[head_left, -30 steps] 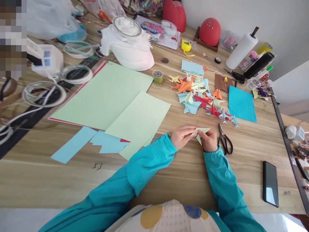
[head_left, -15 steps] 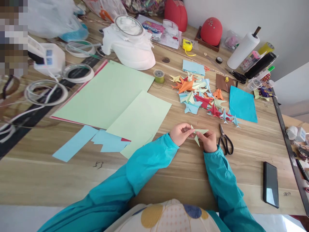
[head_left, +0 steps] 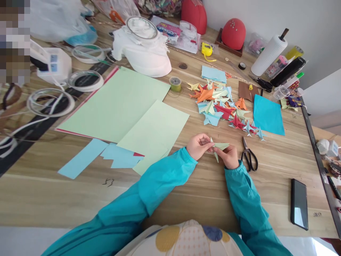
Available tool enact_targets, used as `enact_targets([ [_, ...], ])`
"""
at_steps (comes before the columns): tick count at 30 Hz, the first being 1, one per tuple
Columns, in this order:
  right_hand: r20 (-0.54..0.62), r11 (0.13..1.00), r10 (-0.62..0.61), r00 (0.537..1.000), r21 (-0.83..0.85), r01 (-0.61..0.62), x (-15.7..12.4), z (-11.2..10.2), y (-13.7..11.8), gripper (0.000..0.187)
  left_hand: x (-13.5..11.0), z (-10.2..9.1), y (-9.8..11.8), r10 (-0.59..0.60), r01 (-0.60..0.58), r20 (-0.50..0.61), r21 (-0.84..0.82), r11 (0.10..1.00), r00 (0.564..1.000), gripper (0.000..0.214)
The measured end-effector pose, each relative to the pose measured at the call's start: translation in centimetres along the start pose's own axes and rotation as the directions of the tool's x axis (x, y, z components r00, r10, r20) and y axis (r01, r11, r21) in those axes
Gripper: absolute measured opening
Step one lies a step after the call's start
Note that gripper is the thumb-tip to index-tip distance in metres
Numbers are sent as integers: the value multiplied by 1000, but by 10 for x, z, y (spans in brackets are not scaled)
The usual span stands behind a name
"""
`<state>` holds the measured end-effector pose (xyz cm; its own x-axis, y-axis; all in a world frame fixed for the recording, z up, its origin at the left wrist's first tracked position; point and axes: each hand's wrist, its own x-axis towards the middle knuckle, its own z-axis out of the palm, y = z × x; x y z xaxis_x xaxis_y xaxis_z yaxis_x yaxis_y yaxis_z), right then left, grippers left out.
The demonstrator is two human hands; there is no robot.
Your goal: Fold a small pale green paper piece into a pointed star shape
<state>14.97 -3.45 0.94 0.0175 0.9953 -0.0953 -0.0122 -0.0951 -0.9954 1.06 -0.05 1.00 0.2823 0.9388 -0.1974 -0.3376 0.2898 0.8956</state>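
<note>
Between my two hands is a small folded pale green paper figure with several pointed tips. My left hand pinches it from the left with thumb and fingers, and my right hand pinches it from the right. Just right of my right hand lies a pair of black-handled scissors. Beyond my hands is a pile of folded paper figures in red, orange, blue and pale green. To the left lie pale green paper sheets and cut light blue paper pieces.
A phone lies at the right. Bright blue paper sits beside the pile, and a spool of thread stands left of it. Toward the back are a yellow tape measure, red domes and white cloth; coiled cables lie at far left.
The folded figure has tilted slightly and its lower tip has shifted a little to the left. Both hands keep their pinch, with only small finger movement.
</note>
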Motion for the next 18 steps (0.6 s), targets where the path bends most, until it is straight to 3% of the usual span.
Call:
enact_targets([
  [6, 52, 1000, -19, 998, -17, 19, 0, 0, 0, 17, -1, 0, -1, -7, 7, 11, 4, 1000, 1000, 28],
  [18, 6, 999, 32, 999, -25, -32, -1, -1, 0, 17, -1, 0, -1, 8, -9, 25, 23, 1000, 1000, 27],
])
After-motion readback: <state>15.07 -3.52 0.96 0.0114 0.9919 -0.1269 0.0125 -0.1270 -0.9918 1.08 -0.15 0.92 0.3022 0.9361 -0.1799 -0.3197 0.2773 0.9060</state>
